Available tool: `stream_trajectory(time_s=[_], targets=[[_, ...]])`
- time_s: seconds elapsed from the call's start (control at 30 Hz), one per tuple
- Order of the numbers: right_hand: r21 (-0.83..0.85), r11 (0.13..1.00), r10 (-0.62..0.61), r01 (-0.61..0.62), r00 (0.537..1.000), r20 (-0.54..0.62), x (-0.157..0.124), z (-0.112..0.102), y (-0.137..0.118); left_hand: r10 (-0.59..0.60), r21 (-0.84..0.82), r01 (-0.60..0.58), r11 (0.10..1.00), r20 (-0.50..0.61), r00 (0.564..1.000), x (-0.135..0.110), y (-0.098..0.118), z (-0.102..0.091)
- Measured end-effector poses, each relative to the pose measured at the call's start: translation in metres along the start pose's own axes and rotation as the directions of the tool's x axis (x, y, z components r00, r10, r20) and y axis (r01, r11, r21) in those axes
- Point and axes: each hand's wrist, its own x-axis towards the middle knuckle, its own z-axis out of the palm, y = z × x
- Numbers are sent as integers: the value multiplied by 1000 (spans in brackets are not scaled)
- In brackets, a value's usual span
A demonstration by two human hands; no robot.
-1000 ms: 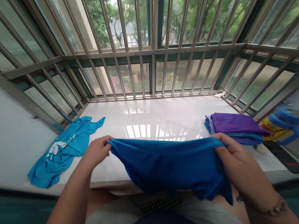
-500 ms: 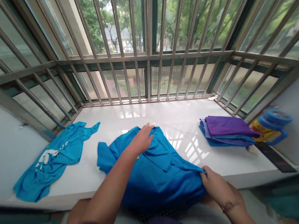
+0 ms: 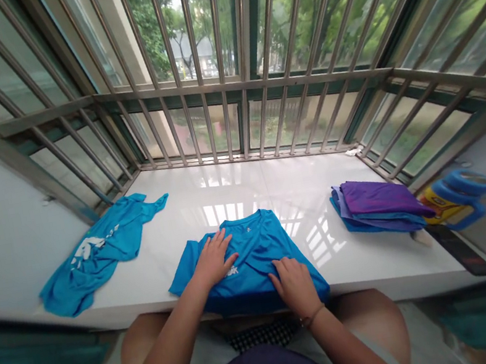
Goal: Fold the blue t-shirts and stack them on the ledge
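Observation:
A blue T-shirt (image 3: 254, 243) lies spread in front of me, its neckline toward the window and its lower part at the sill's front edge. White lettering shows on its chest, partly covered. My left hand (image 3: 214, 261) rests on the shirt's left upper side with fingers spread. On the right lower part lies my right hand (image 3: 295, 284), palm down, fingers stretched out. To the left is a second blue shirt (image 3: 109, 249), crumpled, with a white print. A stack of folded clothes (image 3: 378, 202), purple on top and blue below, sits to the right.
Everything lies on a glossy white window sill (image 3: 262, 182). Metal bars (image 3: 226, 87) close off the window behind it. At the right wall stand a blue and yellow jug (image 3: 451, 205) and a dark flat phone-like object (image 3: 462, 250).
My right hand has let go of the shirt's right edge and moved left onto the cloth. My left hand has drawn back toward me. The shirt now lies flatter, its neckline visible.

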Motion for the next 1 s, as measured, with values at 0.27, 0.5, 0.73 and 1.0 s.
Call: stream_trajectory(time_s=[0.27,0.5,0.73,1.0], targets=[[736,520,642,-434,767,-1,8,-11,92,-337,64,346,936,-118,934,-42,-47,-11],[690,478,848,-543,489,-203,-17,-37,156,-292,69,296,953,-63,954,-56,-54,-15],[122,991,88,-62,972,-219,3,-12,84,-278,86,283,955,-61,959,-55,-55,-15],[-83,987,142,-136,987,70,20,14,45,-378,103,403,910,-200,904,-52,-55,-25]])
